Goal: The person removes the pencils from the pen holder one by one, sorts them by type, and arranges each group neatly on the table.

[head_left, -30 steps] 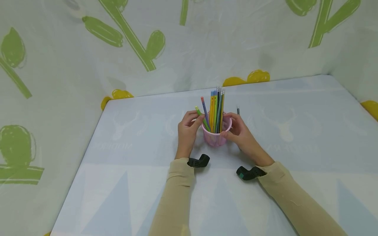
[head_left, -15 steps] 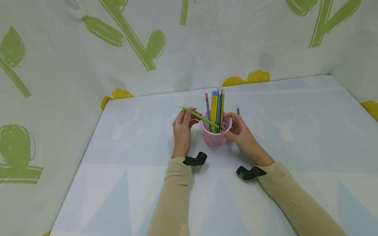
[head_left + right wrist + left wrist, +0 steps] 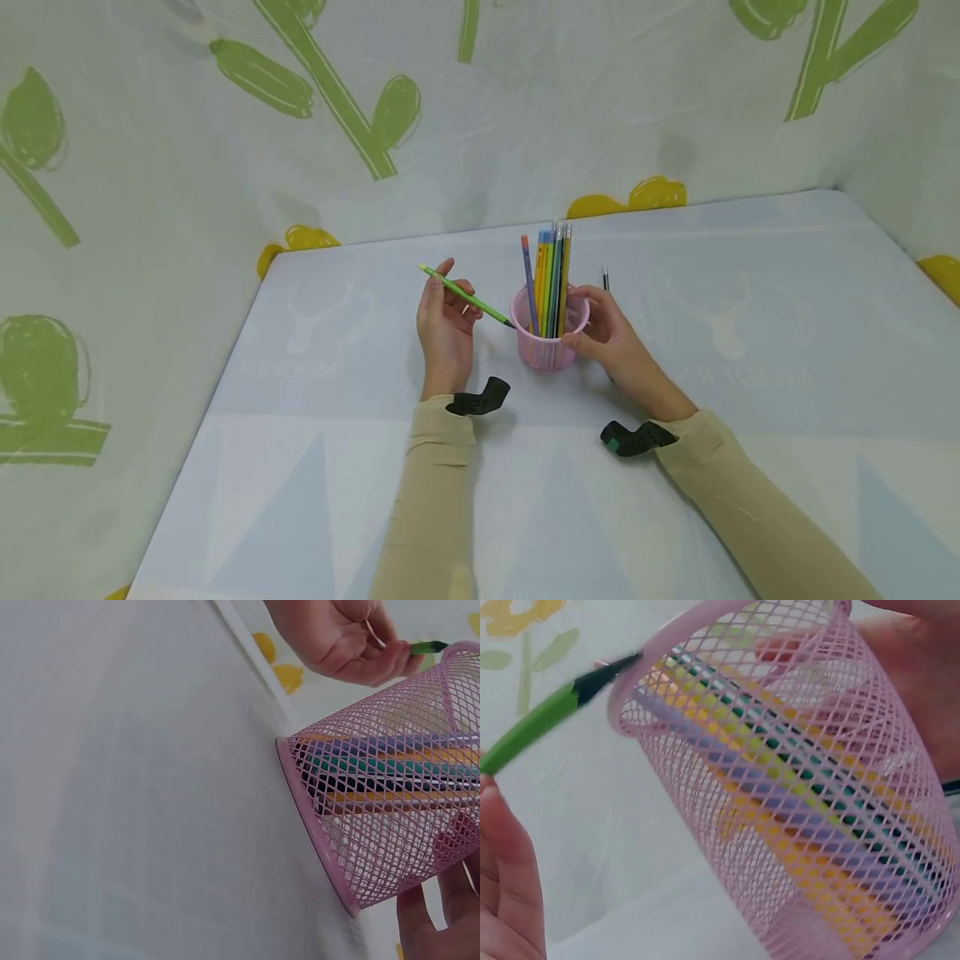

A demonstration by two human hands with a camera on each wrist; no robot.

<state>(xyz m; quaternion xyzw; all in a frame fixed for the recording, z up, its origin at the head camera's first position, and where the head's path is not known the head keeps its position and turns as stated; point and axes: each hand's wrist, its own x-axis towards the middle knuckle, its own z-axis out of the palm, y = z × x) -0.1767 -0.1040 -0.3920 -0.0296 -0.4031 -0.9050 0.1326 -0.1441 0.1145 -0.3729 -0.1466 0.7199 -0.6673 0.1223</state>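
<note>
My left hand [image 3: 446, 337] pinches a green pencil [image 3: 477, 303] near its pale upper end. The pencil slants down to the right, its dark tip close to the left rim of a pink mesh pencil cup [image 3: 534, 353]. My right hand [image 3: 621, 343] grips that cup from the right, thumb at the front rim and fingers behind. Several pencils [image 3: 552, 279] stand in the cup, among them yellow, dark and a purple one with a red end. In the left wrist view, the green pencil's tip [image 3: 607, 675] overlaps the cup's rim [image 3: 621, 705].
Just beyond my right hand lies a dark pencil [image 3: 605, 278] on the table, mostly hidden. The pale table [image 3: 360, 492] has printed blue triangles and ends at a wall [image 3: 495, 142] with green plant prints. Each wrist carries a black camera mount [image 3: 480, 400].
My left hand has drawn the green pencil out of the cup and moved left with it. The purple pencil has swung more upright. My right hand has stayed on the cup.
</note>
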